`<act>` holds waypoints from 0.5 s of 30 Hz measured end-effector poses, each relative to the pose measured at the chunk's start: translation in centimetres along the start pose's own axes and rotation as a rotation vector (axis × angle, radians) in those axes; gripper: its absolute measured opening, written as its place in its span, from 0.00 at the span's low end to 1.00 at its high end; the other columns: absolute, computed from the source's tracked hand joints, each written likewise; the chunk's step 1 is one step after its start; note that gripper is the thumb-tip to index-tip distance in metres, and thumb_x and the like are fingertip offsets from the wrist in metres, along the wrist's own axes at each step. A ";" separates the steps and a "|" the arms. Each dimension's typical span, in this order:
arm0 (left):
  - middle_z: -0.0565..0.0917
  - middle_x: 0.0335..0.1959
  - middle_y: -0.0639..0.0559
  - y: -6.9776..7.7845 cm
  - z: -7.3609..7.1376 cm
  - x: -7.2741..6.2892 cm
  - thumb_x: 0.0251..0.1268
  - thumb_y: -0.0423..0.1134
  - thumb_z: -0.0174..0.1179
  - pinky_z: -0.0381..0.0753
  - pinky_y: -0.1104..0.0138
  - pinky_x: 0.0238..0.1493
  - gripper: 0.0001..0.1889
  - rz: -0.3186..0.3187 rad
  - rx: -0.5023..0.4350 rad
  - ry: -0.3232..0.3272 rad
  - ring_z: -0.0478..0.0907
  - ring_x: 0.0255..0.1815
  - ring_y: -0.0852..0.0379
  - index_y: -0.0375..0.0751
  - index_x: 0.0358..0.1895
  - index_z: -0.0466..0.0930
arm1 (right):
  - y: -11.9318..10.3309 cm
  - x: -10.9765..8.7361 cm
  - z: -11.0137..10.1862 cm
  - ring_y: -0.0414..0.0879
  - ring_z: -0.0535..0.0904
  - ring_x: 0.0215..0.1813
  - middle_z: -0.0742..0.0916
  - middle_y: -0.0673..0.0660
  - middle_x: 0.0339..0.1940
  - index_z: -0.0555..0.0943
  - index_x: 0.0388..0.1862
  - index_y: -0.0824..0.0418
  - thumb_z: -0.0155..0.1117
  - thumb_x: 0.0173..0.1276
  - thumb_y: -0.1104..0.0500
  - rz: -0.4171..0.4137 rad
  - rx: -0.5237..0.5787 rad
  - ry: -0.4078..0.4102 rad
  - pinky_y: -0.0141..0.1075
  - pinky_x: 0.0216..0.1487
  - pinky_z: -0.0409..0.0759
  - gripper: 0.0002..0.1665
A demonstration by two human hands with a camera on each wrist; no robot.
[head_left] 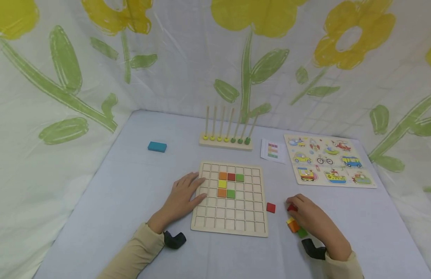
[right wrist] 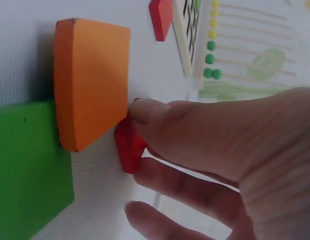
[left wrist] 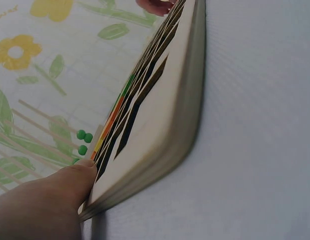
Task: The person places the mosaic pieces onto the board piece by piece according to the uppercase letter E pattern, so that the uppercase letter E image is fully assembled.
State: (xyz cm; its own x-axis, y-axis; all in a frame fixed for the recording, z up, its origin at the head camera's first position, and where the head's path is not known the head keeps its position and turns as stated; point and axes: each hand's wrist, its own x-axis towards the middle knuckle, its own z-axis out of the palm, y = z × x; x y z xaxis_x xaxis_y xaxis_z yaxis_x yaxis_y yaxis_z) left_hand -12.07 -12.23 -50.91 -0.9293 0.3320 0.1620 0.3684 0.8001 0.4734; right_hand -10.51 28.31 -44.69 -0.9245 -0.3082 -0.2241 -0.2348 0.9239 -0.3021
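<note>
My left hand (head_left: pixel 180 197) rests on the left edge of a square wooden grid board (head_left: pixel 244 215), fingers spread and its thumb at the rim. Set in the grid are an orange tile (head_left: pixel 222 176), a red tile (head_left: pixel 231 177) and a green tile (head_left: pixel 239 178) in one row, with yellow, orange and green tiles below. To the right of the board, my right hand (head_left: pixel 313 217) pinches a red square tile (right wrist: pixel 128 145) between thumb and fingers. Close by lie a loose orange tile (right wrist: pixel 94 82), a green tile (right wrist: pixel 29 170) and a yellow tile (head_left: pixel 290 220).
Another red tile (head_left: pixel 270 207) lies beside the board's right edge. Behind stand a peg rack (head_left: pixel 225 144) with yellow and green beads, a pattern card (head_left: pixel 272 151) and a vehicle puzzle board (head_left: pixel 330 161). A blue block (head_left: pixel 157 147) lies at the back left.
</note>
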 end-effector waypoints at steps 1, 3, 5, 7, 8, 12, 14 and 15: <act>0.63 0.72 0.45 0.0 0.0 0.0 0.68 0.57 0.52 0.57 0.46 0.67 0.30 -0.001 -0.001 -0.002 0.55 0.74 0.46 0.49 0.69 0.67 | 0.0 0.1 0.0 0.45 0.75 0.44 0.81 0.54 0.48 0.79 0.52 0.60 0.70 0.60 0.61 0.004 -0.005 0.001 0.44 0.49 0.81 0.20; 0.63 0.72 0.45 0.0 0.1 0.0 0.68 0.57 0.52 0.57 0.46 0.67 0.29 0.001 -0.005 -0.001 0.55 0.74 0.46 0.49 0.69 0.67 | 0.0 0.1 0.1 0.45 0.75 0.45 0.81 0.54 0.48 0.79 0.53 0.60 0.71 0.60 0.59 0.021 -0.016 0.002 0.45 0.49 0.81 0.22; 0.63 0.72 0.45 0.0 0.1 0.0 0.68 0.57 0.53 0.58 0.46 0.67 0.29 0.004 -0.013 0.005 0.56 0.74 0.46 0.48 0.68 0.67 | 0.1 0.1 0.1 0.46 0.76 0.45 0.81 0.55 0.48 0.79 0.53 0.60 0.72 0.59 0.57 0.050 -0.032 0.004 0.46 0.49 0.81 0.23; 0.64 0.72 0.45 0.0 0.1 0.0 0.68 0.57 0.53 0.58 0.46 0.67 0.29 0.004 -0.022 0.012 0.56 0.74 0.46 0.48 0.68 0.68 | 0.1 0.0 0.2 0.46 0.76 0.44 0.81 0.55 0.47 0.79 0.52 0.60 0.73 0.58 0.56 0.073 -0.046 0.001 0.46 0.48 0.81 0.23; 0.64 0.72 0.45 0.0 0.1 0.0 0.68 0.57 0.54 0.57 0.46 0.68 0.30 0.001 -0.026 0.014 0.56 0.74 0.46 0.48 0.68 0.68 | 0.2 0.0 0.2 0.46 0.76 0.43 0.81 0.55 0.46 0.79 0.51 0.60 0.73 0.57 0.56 0.078 -0.046 0.002 0.46 0.47 0.82 0.23; 0.65 0.71 0.46 0.1 0.0 0.0 0.66 0.57 0.56 0.57 0.47 0.69 0.31 -0.015 -0.037 0.026 0.57 0.73 0.47 0.46 0.68 0.68 | 0.3 -0.2 0.2 0.45 0.76 0.40 0.81 0.54 0.44 0.80 0.50 0.61 0.72 0.59 0.57 0.079 -0.040 0.006 0.45 0.45 0.82 0.21; 0.66 0.70 0.47 0.1 -0.1 0.0 0.65 0.58 0.57 0.57 0.47 0.69 0.32 -0.022 -0.031 0.037 0.58 0.73 0.47 0.46 0.68 0.68 | 0.4 -0.1 0.3 0.44 0.76 0.40 0.81 0.53 0.43 0.80 0.50 0.61 0.70 0.60 0.57 0.072 -0.027 0.010 0.44 0.45 0.82 0.20; 0.67 0.70 0.47 0.1 -0.1 0.0 0.64 0.58 0.58 0.57 0.47 0.69 0.32 -0.022 -0.030 0.047 0.59 0.73 0.47 0.45 0.67 0.69 | 0.4 0.0 0.3 0.43 0.75 0.40 0.81 0.53 0.44 0.80 0.51 0.60 0.70 0.61 0.57 0.070 -0.022 0.009 0.43 0.45 0.82 0.20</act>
State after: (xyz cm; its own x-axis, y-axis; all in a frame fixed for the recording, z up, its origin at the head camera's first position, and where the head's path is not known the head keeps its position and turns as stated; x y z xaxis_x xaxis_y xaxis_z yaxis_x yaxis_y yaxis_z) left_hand -12.04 -12.21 -50.75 -0.9377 0.2902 0.1913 0.3475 0.7915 0.5027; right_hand -10.56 28.56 -45.07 -0.9416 -0.2405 -0.2358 -0.1755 0.9479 -0.2659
